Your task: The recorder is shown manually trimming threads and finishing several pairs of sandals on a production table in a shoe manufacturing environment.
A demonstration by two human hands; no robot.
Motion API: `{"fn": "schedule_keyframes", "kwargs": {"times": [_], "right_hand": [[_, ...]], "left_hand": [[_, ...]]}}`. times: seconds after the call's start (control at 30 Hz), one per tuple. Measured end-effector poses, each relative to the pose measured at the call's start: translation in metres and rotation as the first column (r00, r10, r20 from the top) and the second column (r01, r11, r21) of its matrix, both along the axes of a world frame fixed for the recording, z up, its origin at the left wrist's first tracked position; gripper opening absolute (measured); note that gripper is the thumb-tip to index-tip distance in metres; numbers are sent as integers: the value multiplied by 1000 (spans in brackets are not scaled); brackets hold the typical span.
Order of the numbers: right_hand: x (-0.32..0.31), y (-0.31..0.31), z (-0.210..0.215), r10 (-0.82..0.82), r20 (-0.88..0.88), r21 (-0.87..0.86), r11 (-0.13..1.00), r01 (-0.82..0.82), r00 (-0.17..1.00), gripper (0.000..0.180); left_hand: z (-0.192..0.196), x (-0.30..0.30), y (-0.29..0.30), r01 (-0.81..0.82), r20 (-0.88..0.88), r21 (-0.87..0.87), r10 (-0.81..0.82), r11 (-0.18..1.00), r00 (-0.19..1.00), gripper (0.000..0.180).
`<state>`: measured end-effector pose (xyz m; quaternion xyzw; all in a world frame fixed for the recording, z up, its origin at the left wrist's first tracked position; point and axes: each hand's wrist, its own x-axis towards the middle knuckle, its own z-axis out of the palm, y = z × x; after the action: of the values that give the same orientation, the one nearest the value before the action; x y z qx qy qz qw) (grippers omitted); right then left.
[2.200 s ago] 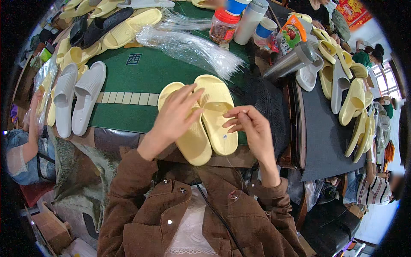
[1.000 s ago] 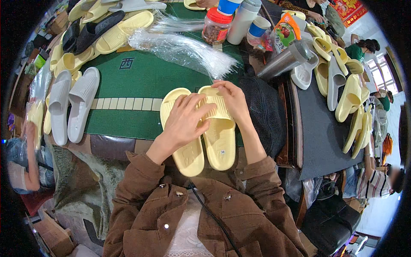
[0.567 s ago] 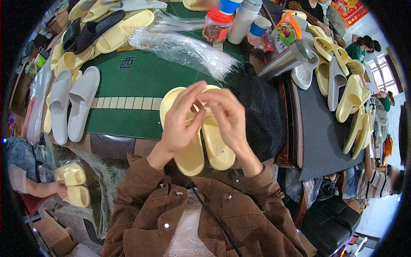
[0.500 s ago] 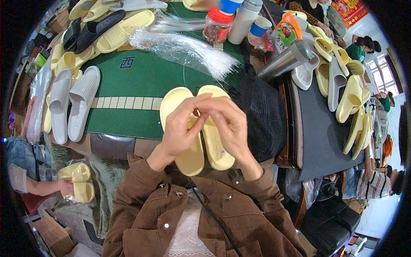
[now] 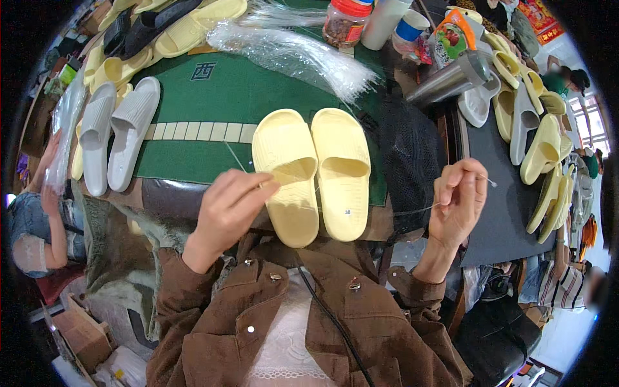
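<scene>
A pair of pale yellow slippers (image 5: pixel 348 187) lies side by side before me, toes pointing away, at the table's near edge. My left hand (image 5: pixel 235 206) pinches a thin clear plastic strand (image 5: pixel 236 156) beside the left slipper, and a stiff end of it sticks up past the fingers. Out to the right, clear of the slippers, my right hand (image 5: pixel 456 200) is closed on a thin strand too, with a small knobbed end beyond its fingertips. A faint line runs from the right hand back toward the slippers; whether both hands hold the same strand I cannot tell.
Grey slippers (image 5: pixel 132 135) stand to the left on the green mat (image 5: pixel 193 97). Beyond lies a bundle of clear strands (image 5: pixel 303 61). A steel tumbler (image 5: pixel 451 77), a red-lidded jar (image 5: pixel 346 24) and a black mesh bag (image 5: pixel 412 161) are at the right. A co-worker's hands (image 5: pixel 50 174) touch plastic at far left.
My hands, together over the slippers before, have drawn wide apart, the right one far to the right. The strand now shows. The co-worker at left has let go of yellow slippers.
</scene>
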<state>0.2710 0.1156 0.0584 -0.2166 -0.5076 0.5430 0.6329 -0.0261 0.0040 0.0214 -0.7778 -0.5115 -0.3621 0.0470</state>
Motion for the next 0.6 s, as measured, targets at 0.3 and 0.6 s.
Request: {"fn": "schedule_keyframes", "kwargs": {"times": [0.3, 0.6], "right_hand": [[-24, -8, -18, 457, 505, -424, 870, -251, 733, 15], [-29, -4, -40, 465, 581, -427, 873, -236, 668, 12]], "left_hand": [[-23, 47, -27, 384, 261, -205, -328, 900, 908, 27], [-34, 46, -24, 314, 250, -243, -253, 918, 935, 28]]}}
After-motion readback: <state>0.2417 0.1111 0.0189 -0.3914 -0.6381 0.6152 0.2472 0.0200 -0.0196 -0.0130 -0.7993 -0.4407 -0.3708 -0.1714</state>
